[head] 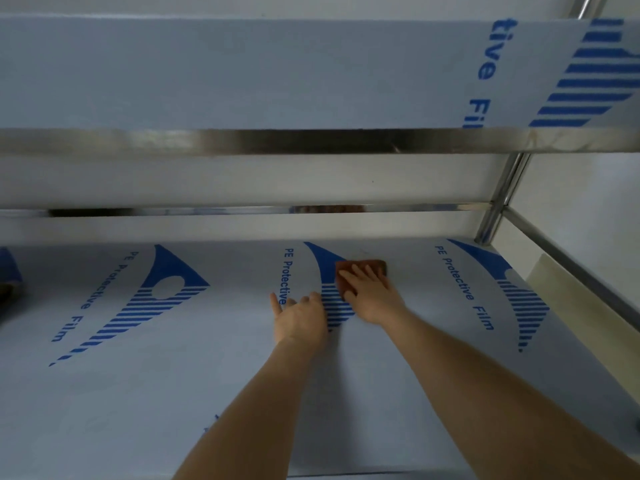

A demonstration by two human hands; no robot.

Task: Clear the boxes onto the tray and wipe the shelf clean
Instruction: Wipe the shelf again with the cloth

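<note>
Stainless shelf [104, 393] here is covered in pale film with blue "PE Protective Film" print, and another filmed shelf [242, 74] sits right above it with a shiny steel post [498, 209] at the back right corner. Right hand [372, 296] lies flat with straight fingers pressing a reddish-brown cloth [360, 266] onto the shelf near the back edge. Left hand [299, 318] sits just left of the cloth, fingers relaxed and spread, holding nothing, resting on the film.

Soft, even light, slight overall blur, wide-angle bending at edges.
</note>
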